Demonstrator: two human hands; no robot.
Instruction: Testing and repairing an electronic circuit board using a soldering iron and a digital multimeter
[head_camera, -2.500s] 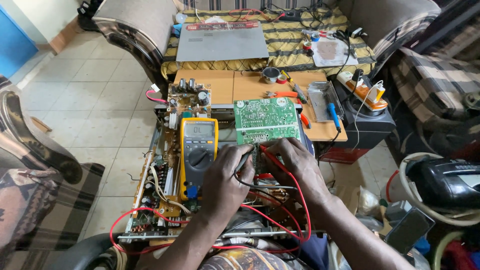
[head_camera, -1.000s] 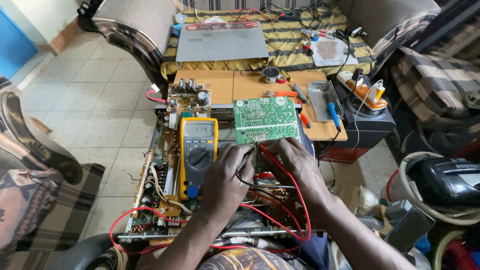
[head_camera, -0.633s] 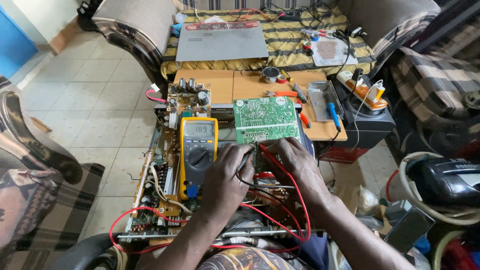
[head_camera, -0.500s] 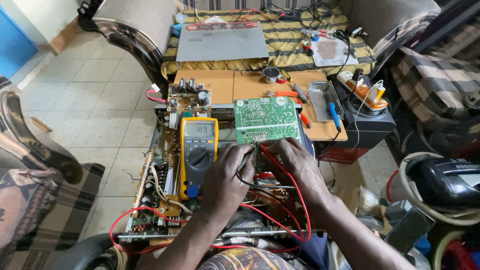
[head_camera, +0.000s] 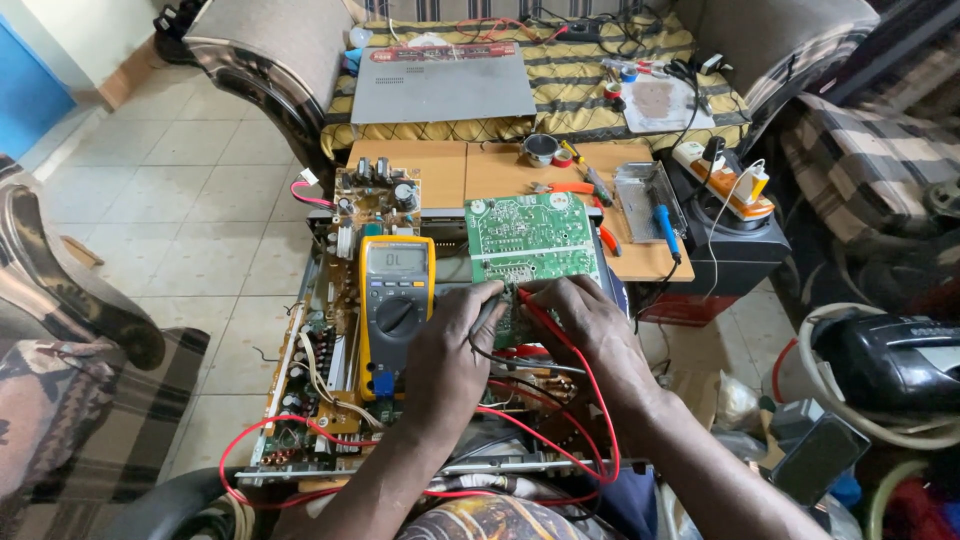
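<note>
Leads: red test leads loop nearest me, below the green circuit board, running up to my hands.
Left hand: my left hand sits just below the green circuit board, its grip pinching the dark probe, whose tip rests at the board's lower edge.
Right hand: my right hand lies beside it, also just below the board, its grip pinching the red probe; its tip points at the same lower edge, close to the dark one.
Meter: the yellow multimeter lies face up just left of the board, on the opened chassis; I will not quote its display.
Step in hand: as I judge it, I am probing two points on the board's lower edge and reading the meter.
Next move: it calls for holding both tips steady on their points while I glance left, then shifting one tip along the edge without bridging neighbouring joints.
Beyond the board: the wooden desk carries a blue-handled tool and a metal tray to the board's right.
Farthest: a grey flat device lies on the sofa above the board.
</note>
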